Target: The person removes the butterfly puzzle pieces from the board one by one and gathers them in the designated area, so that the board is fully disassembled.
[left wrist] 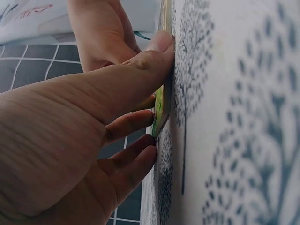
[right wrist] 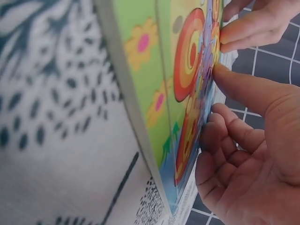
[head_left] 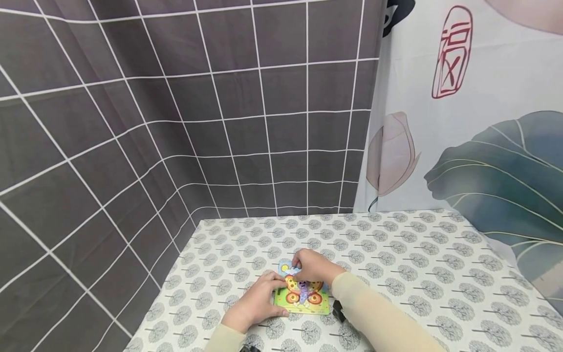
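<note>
Fingers of the left hand (head_left: 255,302) lie straight, thumb pressing the puzzle board's (head_left: 303,299) left edge flat on the tree-print tablecloth (head_left: 418,264). The board sits near the table's front, a butterfly picture on it. To its right, the right hand (head_left: 313,267) presses a fingertip on the picture, other fingers loosely curled. I'd judge a piece is being seated; next needs firm, even pressure. The piece itself is hidden beneath the hands.

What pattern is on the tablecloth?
Small dark trees on white tablecloth; clearest in the head view.
</note>
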`<state>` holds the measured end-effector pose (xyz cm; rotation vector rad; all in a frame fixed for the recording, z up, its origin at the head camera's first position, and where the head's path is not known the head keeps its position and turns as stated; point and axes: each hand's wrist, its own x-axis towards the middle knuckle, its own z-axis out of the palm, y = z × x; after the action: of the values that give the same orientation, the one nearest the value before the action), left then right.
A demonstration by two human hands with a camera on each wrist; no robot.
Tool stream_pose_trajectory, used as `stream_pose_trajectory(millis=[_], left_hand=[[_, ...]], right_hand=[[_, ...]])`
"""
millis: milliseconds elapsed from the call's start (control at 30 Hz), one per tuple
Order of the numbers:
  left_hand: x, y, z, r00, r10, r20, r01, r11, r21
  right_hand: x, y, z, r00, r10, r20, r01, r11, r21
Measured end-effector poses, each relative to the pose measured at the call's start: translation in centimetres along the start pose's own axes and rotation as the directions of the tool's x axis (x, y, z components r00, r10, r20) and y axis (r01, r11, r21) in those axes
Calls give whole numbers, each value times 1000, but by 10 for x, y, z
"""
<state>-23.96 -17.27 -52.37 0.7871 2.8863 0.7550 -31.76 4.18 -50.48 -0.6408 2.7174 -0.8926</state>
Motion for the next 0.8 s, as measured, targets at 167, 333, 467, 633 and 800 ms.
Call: stream_pose_trajectory(millis=[167,333,467,633,800], left_hand=[[0,1,0,1000,6,-2,-6,1000,9],[-1,3,-1,1000,7,7,-8,1000,18],[-2,6,-2,1000,-3,19,2,1000,21],[-2,7,-4,1000,-5,22,4,999,32],[-2,7,-4,1000,2,22,-3,999,43]], right_hand=[[1,0,1,1000,18,16,-18,999,36],[4,0,1,999,21,26,-22,1000,21],[4,-1,1,999,23,29,-23,1000,21],[6,0,1,999,19,30,-19,999,29],[8,3,1,1000,-2,12,1,997,73]])
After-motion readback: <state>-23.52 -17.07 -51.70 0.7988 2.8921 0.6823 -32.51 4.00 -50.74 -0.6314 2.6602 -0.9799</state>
